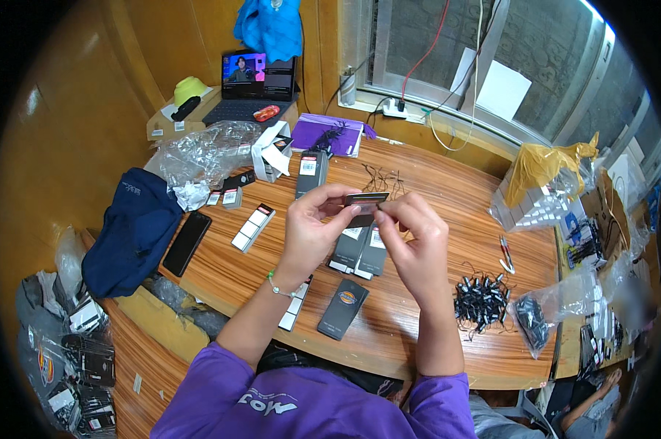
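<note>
Dark flat rectangular card tag (366,205) pinched between both hands, held in the air above the middle of the wooden table (447,197). Left hand (312,233): thumb and forefinger closed on the tag's left end, other fingers curled loosely under. Right hand (412,245): thumb and forefinger tips (381,216) closed on the tag's right end, remaining fingers folded in. Tag sits between the two sets of fingertips, upper edge exposed; lower part hidden behind the fingers, so what the right fingertips do there is unclear. Below the hands, partly covered by them: stack of dark grey flat tags (361,250) on the table. Another dark tag with a small round logo (343,309) lies near the table's front edge. Bundle of black string loops (481,299) toward the right edge, well apart from the hands.
</note>
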Tool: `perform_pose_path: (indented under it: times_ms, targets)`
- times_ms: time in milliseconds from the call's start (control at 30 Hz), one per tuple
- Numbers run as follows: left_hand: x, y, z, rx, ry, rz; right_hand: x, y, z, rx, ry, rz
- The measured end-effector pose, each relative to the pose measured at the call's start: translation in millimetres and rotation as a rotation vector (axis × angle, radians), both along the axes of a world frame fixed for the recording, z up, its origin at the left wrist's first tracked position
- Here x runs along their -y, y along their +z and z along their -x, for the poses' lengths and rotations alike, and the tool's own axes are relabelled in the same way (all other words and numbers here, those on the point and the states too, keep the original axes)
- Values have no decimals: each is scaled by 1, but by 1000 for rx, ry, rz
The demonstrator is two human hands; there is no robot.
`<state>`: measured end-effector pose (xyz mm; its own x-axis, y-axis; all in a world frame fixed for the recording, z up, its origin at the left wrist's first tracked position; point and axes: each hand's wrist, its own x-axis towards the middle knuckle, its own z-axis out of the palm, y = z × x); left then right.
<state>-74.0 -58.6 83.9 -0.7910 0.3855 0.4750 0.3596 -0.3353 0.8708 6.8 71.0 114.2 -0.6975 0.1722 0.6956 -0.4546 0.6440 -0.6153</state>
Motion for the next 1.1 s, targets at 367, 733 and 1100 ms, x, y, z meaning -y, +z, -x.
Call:
perform_pose_path:
  times_ms: [367,733,1100]
  targets:
    - [-5,-6,0,13,104,23,-12,-9,7,61,-73,-99]
    - [-8,-5,-6,22,95,39,-7,-24,19,-10,-109,-203]
    - [-3,-2,-9,48,24,20,3,-26,20,90,5,170]
